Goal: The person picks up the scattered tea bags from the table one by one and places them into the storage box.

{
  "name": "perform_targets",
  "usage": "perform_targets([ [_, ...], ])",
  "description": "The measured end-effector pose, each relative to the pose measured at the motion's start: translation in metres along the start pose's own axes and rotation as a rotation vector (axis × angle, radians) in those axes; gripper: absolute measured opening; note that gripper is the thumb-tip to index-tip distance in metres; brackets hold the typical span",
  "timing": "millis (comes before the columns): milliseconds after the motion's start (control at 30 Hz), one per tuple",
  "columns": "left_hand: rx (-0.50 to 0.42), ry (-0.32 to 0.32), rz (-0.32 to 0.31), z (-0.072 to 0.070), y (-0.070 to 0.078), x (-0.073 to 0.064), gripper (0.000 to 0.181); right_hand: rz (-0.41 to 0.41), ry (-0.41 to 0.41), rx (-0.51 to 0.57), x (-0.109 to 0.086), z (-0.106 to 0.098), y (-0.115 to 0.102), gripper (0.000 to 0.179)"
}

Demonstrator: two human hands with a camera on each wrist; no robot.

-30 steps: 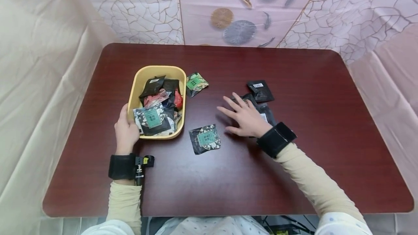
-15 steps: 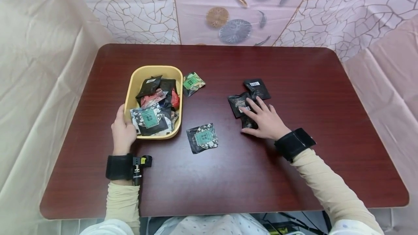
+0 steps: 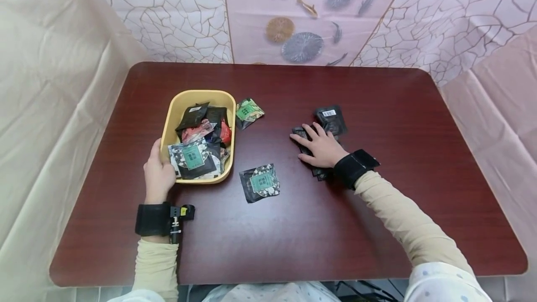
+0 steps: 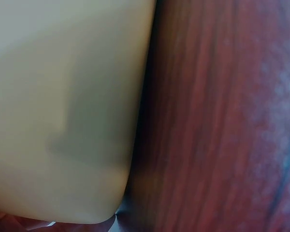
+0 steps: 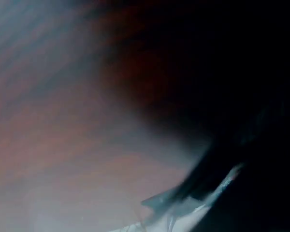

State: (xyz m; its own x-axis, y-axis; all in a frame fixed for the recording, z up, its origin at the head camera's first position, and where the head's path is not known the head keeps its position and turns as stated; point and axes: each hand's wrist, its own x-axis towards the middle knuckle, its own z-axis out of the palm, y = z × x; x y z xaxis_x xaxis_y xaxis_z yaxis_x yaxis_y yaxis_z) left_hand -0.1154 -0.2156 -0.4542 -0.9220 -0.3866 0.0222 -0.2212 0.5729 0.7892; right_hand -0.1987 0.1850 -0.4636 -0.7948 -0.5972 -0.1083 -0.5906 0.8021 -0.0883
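My left hand (image 3: 158,175) grips the near left side of a yellow plastic tub (image 3: 178,104), fingers hidden behind its wall. Several sachets fill the tub, and one with a teal label (image 3: 193,157) lies on top at the near end. In the left wrist view the tub's smooth wall (image 4: 53,96) takes up the left half. My right hand (image 3: 322,149) rests, fingers spread, over a cluster of black sachets (image 3: 320,174) that it mostly covers. Just beyond it lies another black sachet (image 3: 331,119) with a white barcode label. The right wrist view is dark and blurred.
A teal-labelled sachet (image 3: 260,183) lies on the brown table (image 3: 268,241) between the hands. Against the tub's far right side lies a green-labelled sachet (image 3: 249,113). A patterned cloth (image 3: 306,27) hangs behind the table's far edge.
My right hand slid right across the black sachets, then came back left over them, and the sachets sit bunched closer beneath it. My left hand keeps its grip on the tub.
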Motion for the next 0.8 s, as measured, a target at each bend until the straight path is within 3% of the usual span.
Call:
perform_targets([
  [133,0.000,0.000,0.006,-0.001,-0.002,0.000,0.056,-0.027,0.118,-0.007,0.005,0.002,-0.007,0.041],
  [300,0.002,-0.007,0.002,0.000,-0.003,0.001,0.057,-0.087,0.328,-0.047,0.010,0.005,-0.009,0.015],
  [500,-0.004,-0.019,0.001,0.001,-0.003,0.000,0.057,-0.134,0.571,-0.087,0.012,-0.003,-0.014,0.021],
  [633,-0.009,-0.006,0.014,0.000,-0.002,0.001,0.056,-0.178,0.659,-0.094,0.018,-0.018,-0.027,0.024],
  [800,-0.016,-0.016,0.007,0.000,-0.001,0.001,0.056,-0.254,0.718,-0.051,0.036,-0.038,-0.058,0.013],
])
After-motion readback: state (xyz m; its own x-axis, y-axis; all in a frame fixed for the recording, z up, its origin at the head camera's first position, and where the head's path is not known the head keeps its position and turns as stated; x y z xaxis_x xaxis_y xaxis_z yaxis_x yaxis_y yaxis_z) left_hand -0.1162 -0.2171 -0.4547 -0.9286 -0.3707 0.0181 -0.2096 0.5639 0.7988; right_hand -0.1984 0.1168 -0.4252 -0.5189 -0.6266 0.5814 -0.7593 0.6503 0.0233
